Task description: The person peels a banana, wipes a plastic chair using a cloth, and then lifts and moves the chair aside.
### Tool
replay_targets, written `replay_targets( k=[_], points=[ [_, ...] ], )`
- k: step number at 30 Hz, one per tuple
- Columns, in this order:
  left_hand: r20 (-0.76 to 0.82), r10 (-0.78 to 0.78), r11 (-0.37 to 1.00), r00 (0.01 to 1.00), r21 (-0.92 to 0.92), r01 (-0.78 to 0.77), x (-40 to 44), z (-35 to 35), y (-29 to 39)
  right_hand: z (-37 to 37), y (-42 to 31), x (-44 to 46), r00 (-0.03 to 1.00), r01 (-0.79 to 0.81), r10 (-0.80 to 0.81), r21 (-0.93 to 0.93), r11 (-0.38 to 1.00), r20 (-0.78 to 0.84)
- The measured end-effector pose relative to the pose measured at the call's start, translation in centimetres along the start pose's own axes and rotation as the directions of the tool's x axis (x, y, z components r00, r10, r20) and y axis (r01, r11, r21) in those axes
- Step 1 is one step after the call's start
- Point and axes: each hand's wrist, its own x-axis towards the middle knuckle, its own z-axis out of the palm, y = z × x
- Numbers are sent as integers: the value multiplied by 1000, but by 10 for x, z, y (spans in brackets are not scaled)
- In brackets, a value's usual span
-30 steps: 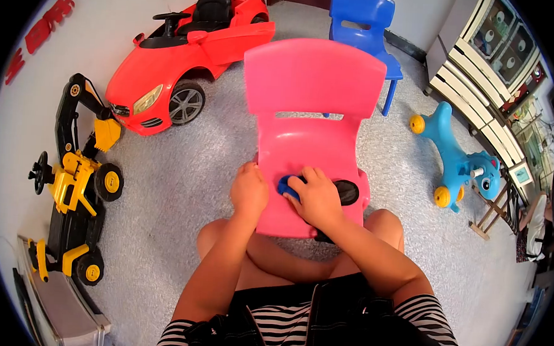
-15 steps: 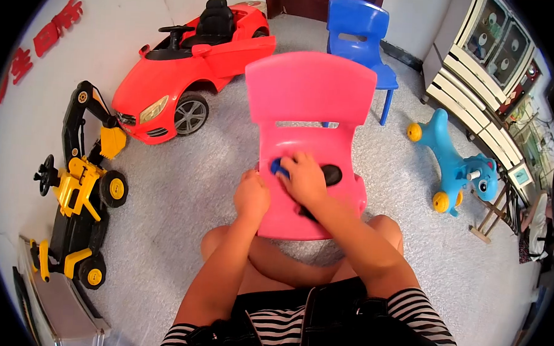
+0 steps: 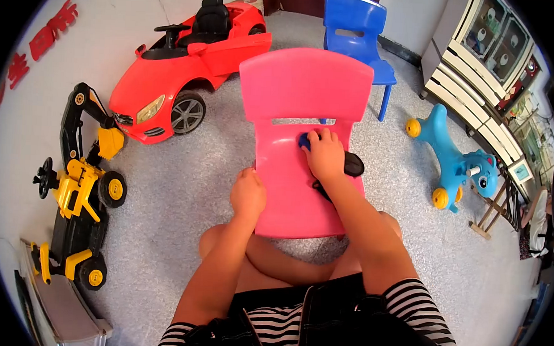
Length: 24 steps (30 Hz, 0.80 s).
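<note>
On the seat of a bright pink moulded plastic chair (image 3: 291,195), close to the backrest, is a small blue object (image 3: 304,141), partly covered by the right hand (image 3: 325,155). The fingers of this hand are curved narrowly over the object and hold it; its full shape is hidden. Beside the hand, at the right edge of the seat, is a dark oval piece (image 3: 354,164). A narrow black part (image 3: 321,191) shows next to the right forearm; whether it joins the oval piece cannot be told.

The left hand (image 3: 248,193) is at the left edge of the seat, fingers curled closed on that edge, fingertips hidden. The chair faces the person, whose legs are at its front edge.

Behind the chair stands a blue plastic chair (image 3: 356,15). Left of it is a red plastic ride-on car (image 3: 154,84) with a black seat; nearer, a yellow and black toy excavator (image 3: 82,183). To the right, on the grey speckled floor (image 3: 183,187), stands a light-blue animal-shaped ride-on toy (image 3: 449,153) with yellow wheels, near a white cabinet with drawers (image 3: 472,95).
</note>
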Motion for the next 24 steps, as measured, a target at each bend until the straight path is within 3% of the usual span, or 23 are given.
replay_targets(
  k=[4,8,12,15,17,19,22,24],
  points=[
    [6,-31,999,999,-20,31,-1,-1,3,0,-2,-7,1000,11,-12,-43,999,-8],
    [9,-12,1000,1000,-7,12,2,3,-3,-56,-14,-58,975,133,-157,152,979,159],
    [-8,-4,1000,1000,-21,4,0,2,-3,-101,-15,-93,965,133,-176,218,967,193],
    [-15,-4,999,1000,-35,4,-1,1,2,-102,4,-89,975,65,-100,178,982,199],
    [-15,18,999,1000,-37,-19,0,0,-2,-79,24,-61,990,-23,20,23,999,136],
    [-5,9,1000,1000,-22,-10,1,-1,-1,-52,50,-32,1000,-12,11,-38,999,-24],
    [-5,1,1000,1000,-18,-1,0,0,-1,-29,49,-9,993,85,-98,-186,979,-62],
    [-16,14,1000,1000,-26,-15,1,1,1,-31,44,-14,998,37,-43,-137,990,-42]
  ],
)
